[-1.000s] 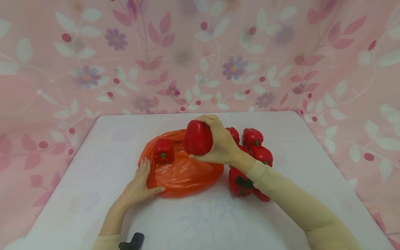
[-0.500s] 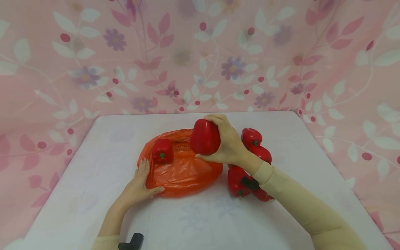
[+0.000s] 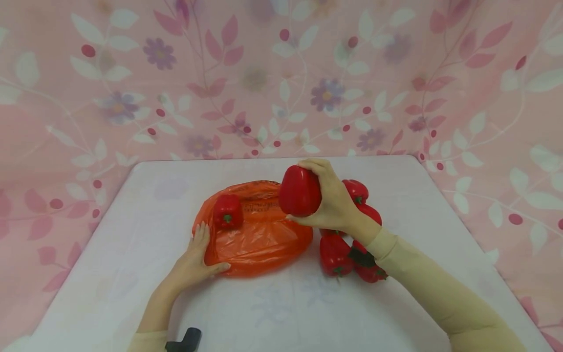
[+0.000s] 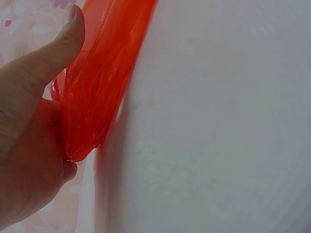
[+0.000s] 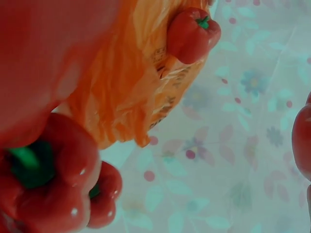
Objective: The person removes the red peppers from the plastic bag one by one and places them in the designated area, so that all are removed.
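My right hand (image 3: 336,203) grips a glossy red bell pepper (image 3: 300,191), thumb below and fingers over the top, at the right end of an orange plastic bag (image 3: 259,239). On the bag's left part lies another red bell pepper (image 3: 227,211) with a green stem. My left hand (image 3: 195,256) touches the bag's left edge, fingers stretched out and thumb along the near side. In the left wrist view the thumb (image 4: 68,41) is against the orange plastic, and the other fingers are partly hidden behind it.
Several more red bell peppers (image 3: 336,255) lie right of the bag, partly hidden by my right hand and forearm. A white cloth (image 3: 281,313) covers the table, with a flowered pink curtain (image 3: 264,73) behind. A black wrist mount (image 3: 186,341) shows at the front.
My right hand has moved right with the bell pepper, from over the middle of the bag to its right end. The left hand has stayed in place.
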The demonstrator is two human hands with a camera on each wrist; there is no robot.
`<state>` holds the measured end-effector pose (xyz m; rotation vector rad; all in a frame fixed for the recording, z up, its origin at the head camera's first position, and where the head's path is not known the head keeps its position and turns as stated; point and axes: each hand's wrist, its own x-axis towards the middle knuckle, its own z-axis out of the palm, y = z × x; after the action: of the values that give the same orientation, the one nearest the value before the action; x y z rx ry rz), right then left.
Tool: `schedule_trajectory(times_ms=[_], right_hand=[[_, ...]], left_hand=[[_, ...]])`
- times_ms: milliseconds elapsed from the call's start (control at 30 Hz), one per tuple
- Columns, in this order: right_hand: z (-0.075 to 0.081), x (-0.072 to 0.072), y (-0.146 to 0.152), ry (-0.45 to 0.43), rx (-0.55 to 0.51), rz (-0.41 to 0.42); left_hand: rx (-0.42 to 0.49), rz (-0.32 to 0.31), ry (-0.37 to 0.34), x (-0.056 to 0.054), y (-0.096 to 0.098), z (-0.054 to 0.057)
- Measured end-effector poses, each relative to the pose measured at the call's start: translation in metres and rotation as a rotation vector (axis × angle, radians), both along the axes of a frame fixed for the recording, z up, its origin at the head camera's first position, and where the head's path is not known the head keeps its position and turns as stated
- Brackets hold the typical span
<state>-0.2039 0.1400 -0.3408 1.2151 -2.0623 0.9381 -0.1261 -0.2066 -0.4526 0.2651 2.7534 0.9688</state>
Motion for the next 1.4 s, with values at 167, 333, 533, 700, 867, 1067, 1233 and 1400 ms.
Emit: schedule_trajectory(times_ms=[167, 333, 533, 700, 867, 1067, 1233, 1400], right_hand=[[-0.002, 0.001, 0.010, 0.007, 0.001, -0.017], [-0.003, 0.002, 0.018, 0.017, 0.006, -0.032], [-0.003, 0.005, 0.025, -0.007, 0.005, -0.039], [-0.005, 0.004, 0.031, -0.007, 0.011, -0.058], [-0.006, 0.005, 0.036, -0.006, 0.008, -0.067], [-0.006, 0.005, 0.040, -0.005, 0.016, -0.080], [-0.007, 0.006, 0.043, -0.004, 0.026, -0.078], [-0.007, 0.007, 0.049, -0.013, 0.041, -0.096]], left_hand=[[-0.002, -0.001, 0.002, -0.001, 0.000, -0.001], [-0.006, -0.001, 0.004, -0.001, 0.000, -0.003], [-0.004, -0.001, 0.005, 0.000, 0.001, -0.002], [-0.004, -0.004, 0.008, 0.000, 0.001, -0.002], [-0.007, -0.002, 0.005, 0.000, 0.001, -0.001], [-0.003, -0.007, 0.016, 0.001, 0.002, 0.000], [-0.007, -0.008, 0.024, 0.000, 0.002, 0.001], [-0.013, -0.007, 0.019, -0.001, 0.002, 0.000]])
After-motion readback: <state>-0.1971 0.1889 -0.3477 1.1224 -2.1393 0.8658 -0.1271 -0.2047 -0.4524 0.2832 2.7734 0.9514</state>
